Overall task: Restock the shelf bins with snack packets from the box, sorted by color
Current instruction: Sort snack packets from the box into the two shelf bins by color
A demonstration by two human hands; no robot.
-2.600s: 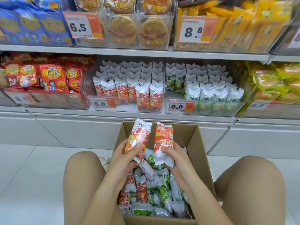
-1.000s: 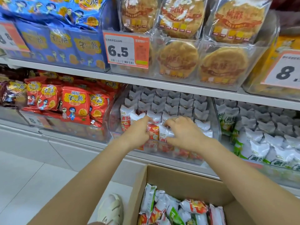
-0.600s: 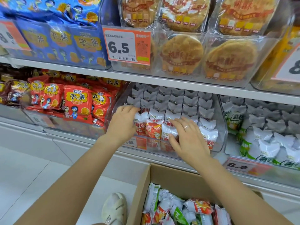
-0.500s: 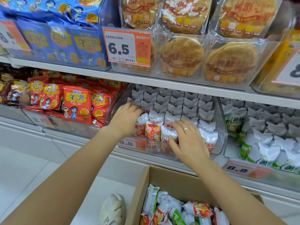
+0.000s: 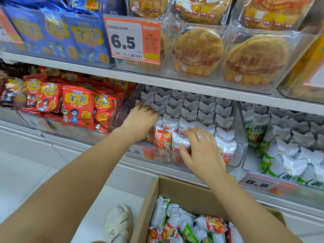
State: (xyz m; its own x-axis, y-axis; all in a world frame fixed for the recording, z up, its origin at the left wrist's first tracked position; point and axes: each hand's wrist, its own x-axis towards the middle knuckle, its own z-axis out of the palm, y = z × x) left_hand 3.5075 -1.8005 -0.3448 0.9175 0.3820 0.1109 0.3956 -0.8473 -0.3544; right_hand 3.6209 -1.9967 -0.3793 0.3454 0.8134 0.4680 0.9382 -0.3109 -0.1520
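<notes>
White shelving (image 5: 175, 83) over pale tiled floor (image 5: 26, 172), bright even light.

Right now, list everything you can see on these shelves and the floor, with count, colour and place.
Red-and-white snack packets: many, clear bin on lower shelf, centre.
Green-and-white snack packets: many, clear bin at right.
Clear plastic bin: one, holds the red packets.
Red crisp bags: several, lower shelf left.
Blue crisp bags: several, upper shelf left.
Round brown pastries in clear wrap: several, upper shelf centre.
Orange 6.5 price tag: one, upper bin front.
Brown cardboard box: one, floor, holds mixed red and green packets.
White shoe: one, floor beside box.
Left hand: reaching into the red bin's left side.
Right hand: fingers on a front packet, ring on one finger.
</notes>
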